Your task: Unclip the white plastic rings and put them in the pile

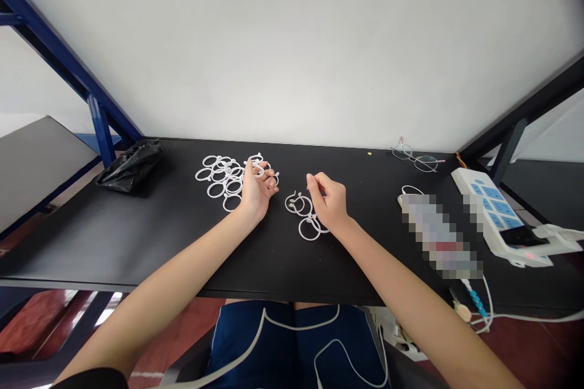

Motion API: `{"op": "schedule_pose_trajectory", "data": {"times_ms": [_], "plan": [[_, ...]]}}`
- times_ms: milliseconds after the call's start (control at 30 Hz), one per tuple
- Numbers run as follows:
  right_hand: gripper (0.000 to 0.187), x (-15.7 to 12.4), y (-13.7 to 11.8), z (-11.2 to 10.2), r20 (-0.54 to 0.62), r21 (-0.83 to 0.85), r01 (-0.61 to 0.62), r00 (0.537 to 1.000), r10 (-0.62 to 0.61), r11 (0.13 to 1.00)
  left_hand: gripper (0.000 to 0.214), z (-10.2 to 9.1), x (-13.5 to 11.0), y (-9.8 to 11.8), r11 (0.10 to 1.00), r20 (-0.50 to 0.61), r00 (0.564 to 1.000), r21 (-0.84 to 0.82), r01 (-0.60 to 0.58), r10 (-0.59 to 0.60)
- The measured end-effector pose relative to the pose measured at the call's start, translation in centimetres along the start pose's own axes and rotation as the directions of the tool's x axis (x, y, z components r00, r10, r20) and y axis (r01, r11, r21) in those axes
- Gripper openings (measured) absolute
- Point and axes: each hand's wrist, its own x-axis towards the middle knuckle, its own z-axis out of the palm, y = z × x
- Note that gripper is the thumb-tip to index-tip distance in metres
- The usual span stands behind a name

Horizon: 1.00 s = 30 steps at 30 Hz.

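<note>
My left hand (258, 193) is at the right side of a larger pile of white plastic curtain rings (216, 189), palm turned up and fingers curled. A white ring (258, 171) shows between its thumb and fingers, and others lie against the fingertips. A few more curtain rings (309, 229) form a smaller group on the black table (269, 255). Over that group's right side, my right hand (331, 200) is closed, thumb pressed toward the bent index finger. Whatever is inside it, if anything, is hidden.
A crumpled black plastic bag (130, 167) lies at the left. Toward the right are eyeglasses (425, 163), a blurred-out phone-like object (438, 234) with a cable, and a white power strip (495, 213). A white wall (292, 55) rises behind the table, with blue metal posts at the left.
</note>
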Motion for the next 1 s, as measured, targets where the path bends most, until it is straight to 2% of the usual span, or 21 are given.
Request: {"op": "schedule_pose_trajectory", "data": {"times_ms": [233,367,600,733,800,900,933,1000], "plan": [[0.036,-0.02,0.16,0.05,0.004,0.007,0.001,1.000,-0.001,1.000,0.036,-0.14,0.18,0.28,0.998,-0.080,0.996,-0.056,0.041,-0.045],[0.036,-0.04,0.17,0.03,0.009,-0.004,-0.007,1.000,0.007,1.000,0.039,-0.32,0.16,0.40,0.997,-0.052,0.997,-0.055,0.061,-0.064],[0.036,-0.02,0.02,0.02,0.014,-0.016,-0.011,1.000,0.011,1.000,0.029,-0.38,0.39,0.11,1.000,-0.036,0.999,0.005,0.008,-0.008],[0.033,0.07,-0.02,0.06,0.024,-0.011,0.008,1.000,-0.008,1.000,0.039,-0.21,0.37,0.13,0.995,0.027,0.995,0.029,0.094,-0.094],[0.028,0.13,-0.04,0.06,0.065,0.013,0.025,0.998,-0.025,1.000,0.043,-0.13,0.28,0.17,0.987,0.090,0.984,0.041,0.153,-0.156],[0.009,0.18,-0.11,-0.01,0.188,0.044,0.066,0.980,-0.073,0.997,0.043,-0.13,0.17,0.16,0.981,0.168,0.966,0.056,0.188,-0.195],[0.007,0.19,-0.14,-0.03,0.238,0.039,0.082,0.967,-0.089,0.996,0.042,-0.17,0.16,0.13,0.981,0.176,0.965,0.057,0.186,-0.193],[0.014,0.20,-0.17,-0.06,0.335,-0.001,0.106,0.937,-0.100,0.994,0.041,-0.26,0.18,0.07,0.982,0.178,0.966,0.062,0.177,-0.186]]}}
